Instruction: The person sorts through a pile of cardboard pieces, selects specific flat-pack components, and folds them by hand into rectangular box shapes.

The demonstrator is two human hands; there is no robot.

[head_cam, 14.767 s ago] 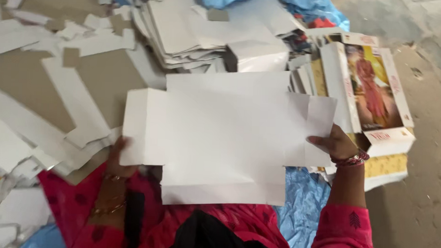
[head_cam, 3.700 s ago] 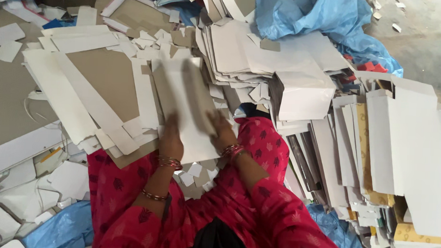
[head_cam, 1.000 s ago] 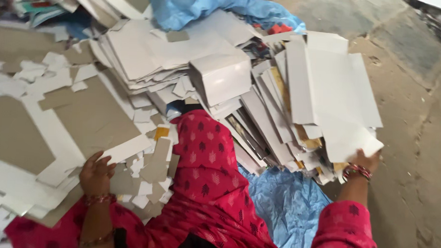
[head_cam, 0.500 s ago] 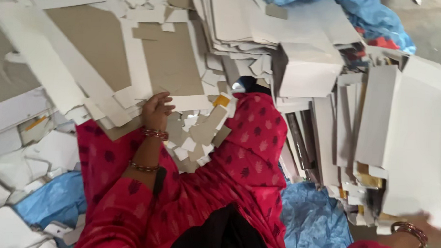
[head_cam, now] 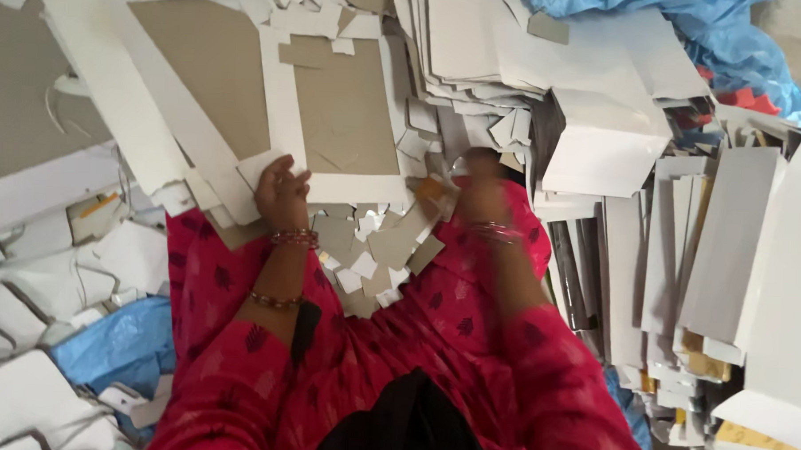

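My left hand (head_cam: 280, 192) rests with curled fingers on the near corner of a flat cardboard sheet (head_cam: 344, 117), grey-brown in the middle with a white border, lying just beyond my red-clad knees. My right hand (head_cam: 480, 182) is blurred with motion above my right knee, at the near right corner of the same sheet; I cannot see whether it grips anything. Small white and brown card scraps (head_cam: 375, 247) lie in my lap between the two hands.
A stack of white die-cut cards (head_cam: 599, 139) stands ahead on the right. Upright bundles of flat cards (head_cam: 719, 263) fill the right side. Long cardboard offcuts (head_cam: 111, 126) cover the left. Blue plastic sheeting (head_cam: 117, 344) shows at lower left and at the upper right (head_cam: 735, 41).
My right hand has swung in from the card piles at the far right to the sheet in front of my knees. My left hand has stayed at the sheet's near corner.
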